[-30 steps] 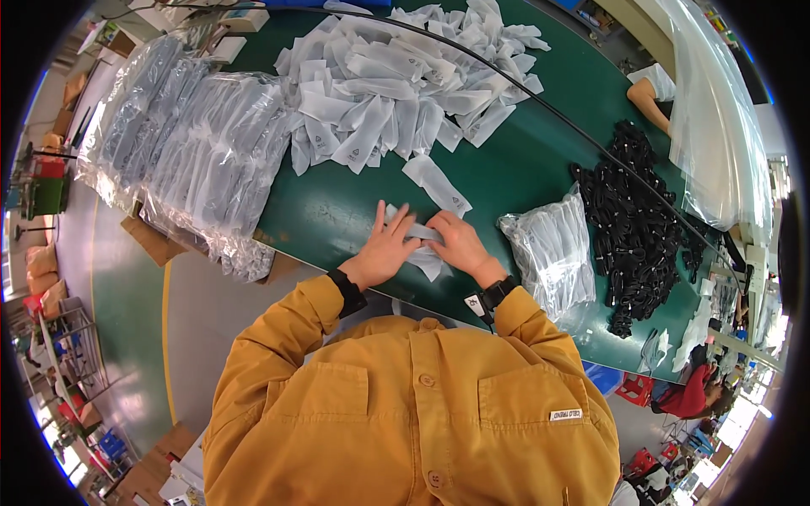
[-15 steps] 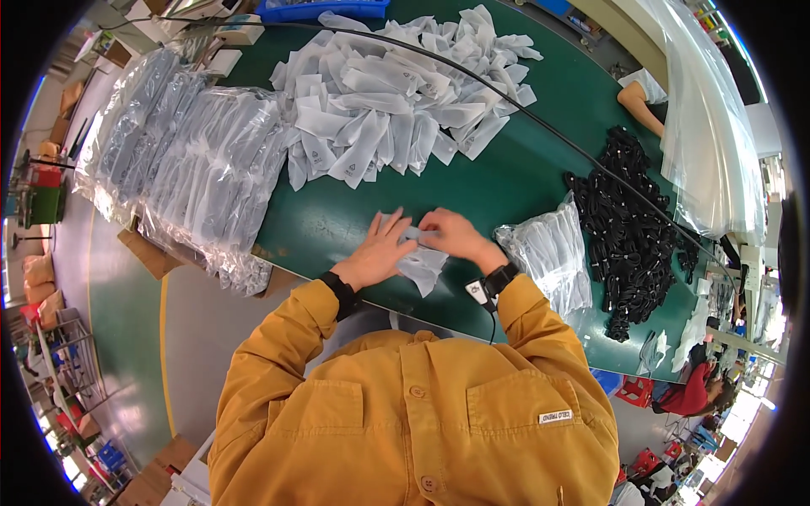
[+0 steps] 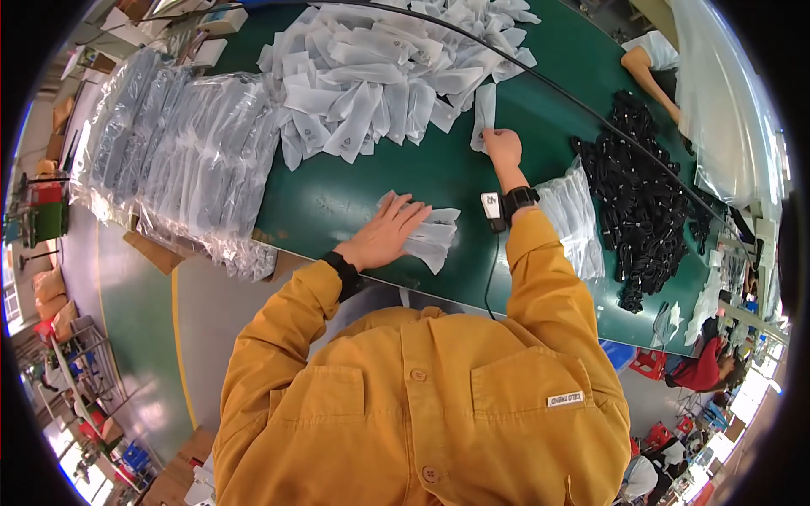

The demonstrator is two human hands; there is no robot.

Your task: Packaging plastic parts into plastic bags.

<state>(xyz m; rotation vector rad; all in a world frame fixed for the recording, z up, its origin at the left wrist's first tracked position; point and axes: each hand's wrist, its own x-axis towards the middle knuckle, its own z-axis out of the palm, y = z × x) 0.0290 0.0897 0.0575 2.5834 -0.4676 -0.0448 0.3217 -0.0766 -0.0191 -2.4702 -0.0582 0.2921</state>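
My left hand (image 3: 386,234) lies fairly flat, fingers stretched, over a few frosted plastic bags (image 3: 437,239) near the table's front edge. Their right ends fan out past my fingertips. Farther off and to the right, my right hand (image 3: 504,149) pinches the near end of a single frosted bag (image 3: 483,114) with a small dark print. That bag lies at the right edge of a big loose pile of similar frosted bags (image 3: 371,76). What is inside the bags cannot be made out.
Large clear sacks (image 3: 211,160) packed with frosted bags stand at the left. A smaller clear pack (image 3: 571,215) and a heap of black cables (image 3: 633,194) lie right. A black cable (image 3: 540,74) crosses above the green table (image 3: 337,202). Another person's arm (image 3: 654,84) is at the far right.
My right hand has left the bags by my left hand and reached forward and right to a bag at the pile's edge. My left hand has flattened over the bags.
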